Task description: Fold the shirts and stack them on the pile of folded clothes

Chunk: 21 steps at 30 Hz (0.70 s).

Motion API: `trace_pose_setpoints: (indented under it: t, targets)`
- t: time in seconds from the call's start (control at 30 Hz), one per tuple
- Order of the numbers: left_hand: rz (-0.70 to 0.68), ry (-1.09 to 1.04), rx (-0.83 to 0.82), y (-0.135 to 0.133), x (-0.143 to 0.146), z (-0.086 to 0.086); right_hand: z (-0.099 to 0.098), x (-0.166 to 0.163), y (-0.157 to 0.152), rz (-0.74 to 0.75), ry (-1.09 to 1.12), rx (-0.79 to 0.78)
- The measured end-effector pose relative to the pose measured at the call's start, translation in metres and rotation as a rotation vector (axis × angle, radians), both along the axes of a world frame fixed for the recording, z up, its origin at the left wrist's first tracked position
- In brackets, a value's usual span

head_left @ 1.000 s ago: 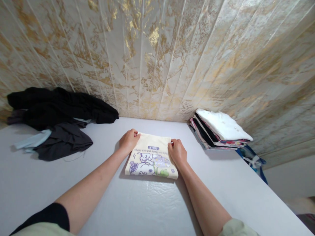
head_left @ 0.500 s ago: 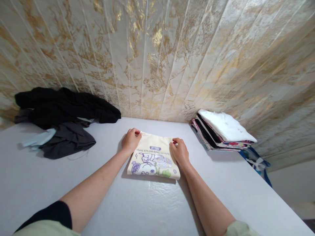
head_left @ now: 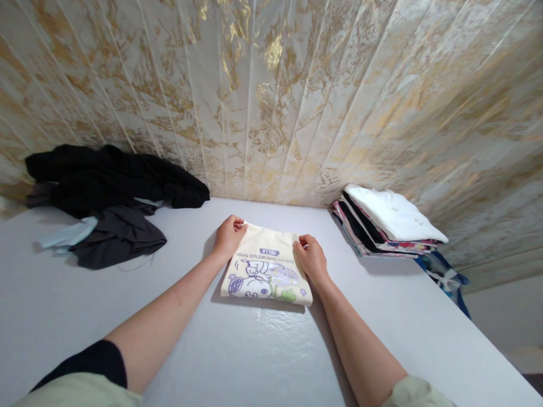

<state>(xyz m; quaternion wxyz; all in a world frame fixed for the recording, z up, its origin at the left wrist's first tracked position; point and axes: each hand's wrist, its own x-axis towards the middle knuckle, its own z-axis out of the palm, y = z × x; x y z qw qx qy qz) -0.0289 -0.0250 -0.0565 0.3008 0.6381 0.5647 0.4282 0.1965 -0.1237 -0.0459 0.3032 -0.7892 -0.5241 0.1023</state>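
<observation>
A cream folded garment [head_left: 265,268], perhaps a T-shirt, lies on the white table with its print upside down to me: purple lettering "BELLE", a cartoon dog and green leaves. My left hand [head_left: 230,234] pinches its far left corner between thumb and fingers. At the far right corner, my right hand [head_left: 311,257] grips the edge in the same way. The far edge between my hands looks slightly raised, and the near edge is a thick fold. My fingertips are partly hidden by the cloth.
To the left, a loose heap of black clothes [head_left: 114,175] lies against the patterned wall, with a dark grey garment [head_left: 123,237] and a light blue cloth [head_left: 72,232]. A stack of folded clothes [head_left: 390,217], white on top, sits at the right. A blue bag [head_left: 445,280] is beyond the table edge.
Both hands keep hold of the cream garment, whose far edge has risen slightly. The whole view has shifted a little.
</observation>
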Motion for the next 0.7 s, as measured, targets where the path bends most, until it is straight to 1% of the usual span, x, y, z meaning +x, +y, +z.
trace_pose_setpoints:
  t: [0.13, 0.23, 0.33, 0.43, 0.53, 0.7]
  targets:
    - [0.030, 0.026, -0.038, -0.002, 0.002, 0.004, 0.002, -0.001, -0.001, 0.006, -0.023, -0.018]
    - [0.044, 0.116, -0.061, -0.001, 0.002, 0.005, 0.002, -0.002, -0.002, 0.000, -0.047, -0.025]
    - [0.028, 0.241, -0.081, 0.002, 0.001, 0.008, 0.001, -0.001, 0.000, -0.002, -0.071, -0.031]
    - [-0.029, 0.335, -0.133, 0.006, -0.003, 0.013, 0.001, 0.007, 0.010, 0.016, -0.071, -0.040]
    - [-0.105, 0.345, -0.187, 0.011, -0.007, 0.022, 0.003, 0.017, 0.027, 0.068, -0.015, -0.096]
    - [-0.217, 0.331, -0.276, 0.016, -0.010, 0.036, 0.002, 0.025, 0.044, 0.095, 0.195, -0.170]
